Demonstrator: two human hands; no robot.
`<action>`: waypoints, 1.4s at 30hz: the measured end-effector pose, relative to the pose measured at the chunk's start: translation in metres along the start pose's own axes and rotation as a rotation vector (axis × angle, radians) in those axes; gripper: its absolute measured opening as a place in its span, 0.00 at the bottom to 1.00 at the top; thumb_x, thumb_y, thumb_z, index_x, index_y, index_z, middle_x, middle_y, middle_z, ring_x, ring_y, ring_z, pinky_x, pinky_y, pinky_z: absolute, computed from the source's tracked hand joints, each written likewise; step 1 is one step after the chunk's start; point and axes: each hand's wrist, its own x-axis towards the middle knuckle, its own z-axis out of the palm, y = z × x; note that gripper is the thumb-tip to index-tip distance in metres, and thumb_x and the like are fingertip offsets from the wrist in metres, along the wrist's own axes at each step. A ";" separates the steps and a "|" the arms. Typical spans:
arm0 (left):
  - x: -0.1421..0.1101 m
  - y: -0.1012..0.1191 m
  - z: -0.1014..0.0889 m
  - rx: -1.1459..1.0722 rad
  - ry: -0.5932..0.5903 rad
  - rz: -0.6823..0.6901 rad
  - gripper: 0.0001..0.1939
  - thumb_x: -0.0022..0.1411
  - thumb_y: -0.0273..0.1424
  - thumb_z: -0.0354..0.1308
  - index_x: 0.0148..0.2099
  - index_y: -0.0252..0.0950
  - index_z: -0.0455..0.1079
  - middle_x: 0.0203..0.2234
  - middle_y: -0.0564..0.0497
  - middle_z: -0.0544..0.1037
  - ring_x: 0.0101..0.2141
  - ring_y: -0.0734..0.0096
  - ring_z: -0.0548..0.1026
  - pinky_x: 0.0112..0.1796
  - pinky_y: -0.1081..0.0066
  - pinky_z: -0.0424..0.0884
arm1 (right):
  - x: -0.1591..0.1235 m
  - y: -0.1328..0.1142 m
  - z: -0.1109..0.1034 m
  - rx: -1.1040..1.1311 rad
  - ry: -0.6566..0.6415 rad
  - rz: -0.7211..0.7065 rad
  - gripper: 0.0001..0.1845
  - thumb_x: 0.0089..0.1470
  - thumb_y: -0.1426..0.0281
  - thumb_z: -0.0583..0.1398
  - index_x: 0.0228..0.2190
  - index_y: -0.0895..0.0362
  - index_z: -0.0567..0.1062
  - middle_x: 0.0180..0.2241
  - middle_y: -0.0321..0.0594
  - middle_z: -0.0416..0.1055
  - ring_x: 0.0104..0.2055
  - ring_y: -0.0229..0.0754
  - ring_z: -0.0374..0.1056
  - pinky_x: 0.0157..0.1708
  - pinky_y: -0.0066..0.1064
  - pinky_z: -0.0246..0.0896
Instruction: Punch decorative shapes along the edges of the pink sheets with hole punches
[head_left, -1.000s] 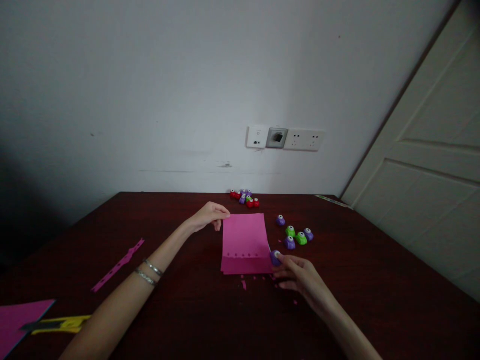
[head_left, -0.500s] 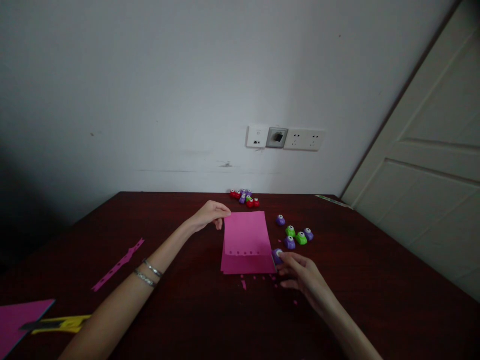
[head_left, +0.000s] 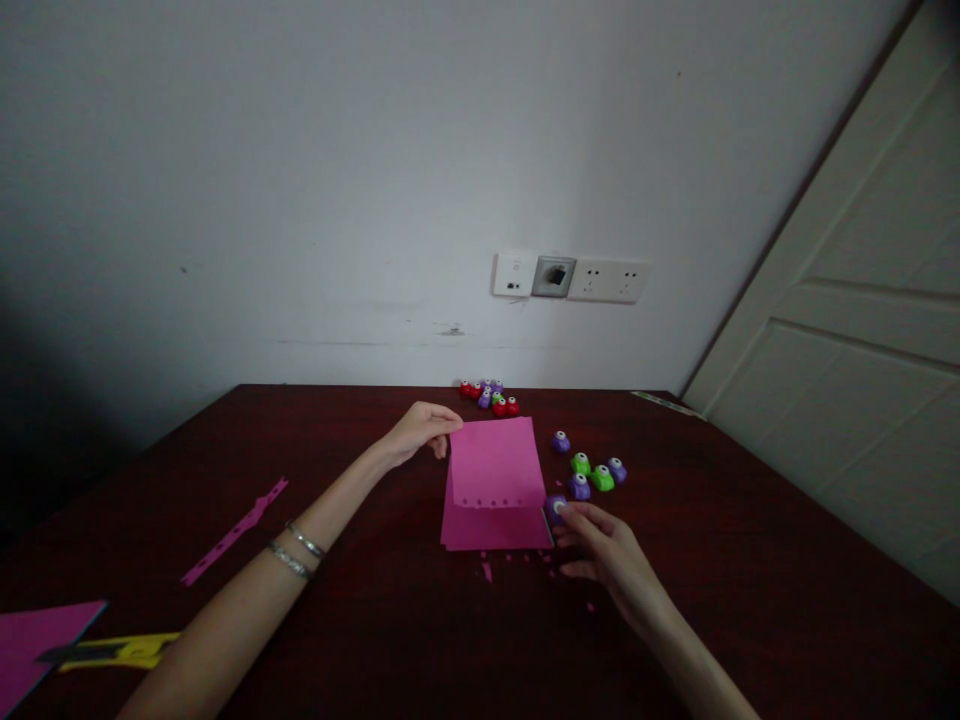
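The left hand (head_left: 420,432) pinches the far left corner of a pink sheet (head_left: 496,462) between thumb and fingers; the right hand (head_left: 611,545) holds a purple punch (head_left: 555,510) in its fingertips, at the sheet's right edge near the lower corner. The sheet lies over other pink paper (head_left: 495,530), whose near part shows below it; a row of small holes runs along the sheet's near edge; pink scraps (head_left: 487,571) dot the table (head_left: 420,630) just in front. Right of the sheet stand three more purple punches (head_left: 578,487) and two green ones (head_left: 602,478); a red, purple and green cluster (head_left: 501,407) sits beyond it, near the wall (head_left: 337,180). Well to the left lie a holed pink strip (head_left: 236,535) and a yellow cutter (head_left: 139,650), its tip over a pink pad (head_left: 34,640).
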 end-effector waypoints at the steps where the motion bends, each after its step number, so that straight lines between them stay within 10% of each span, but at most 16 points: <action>1: 0.000 0.000 0.000 -0.004 0.006 -0.003 0.14 0.51 0.35 0.59 0.37 0.29 0.72 0.15 0.52 0.71 0.14 0.78 0.68 0.17 0.76 0.61 | 0.000 0.000 0.000 -0.002 0.014 -0.007 0.19 0.39 0.58 0.65 0.30 0.59 0.72 0.25 0.36 0.70 0.27 0.37 0.66 0.18 0.26 0.67; 42: 0.002 0.000 -0.002 -0.001 0.024 -0.013 0.16 0.50 0.36 0.60 0.38 0.29 0.72 0.15 0.52 0.72 0.14 0.78 0.68 0.17 0.77 0.60 | -0.004 0.005 0.004 0.091 -0.093 -0.046 0.19 0.43 0.58 0.63 0.32 0.60 0.74 0.27 0.42 0.73 0.32 0.42 0.70 0.17 0.25 0.65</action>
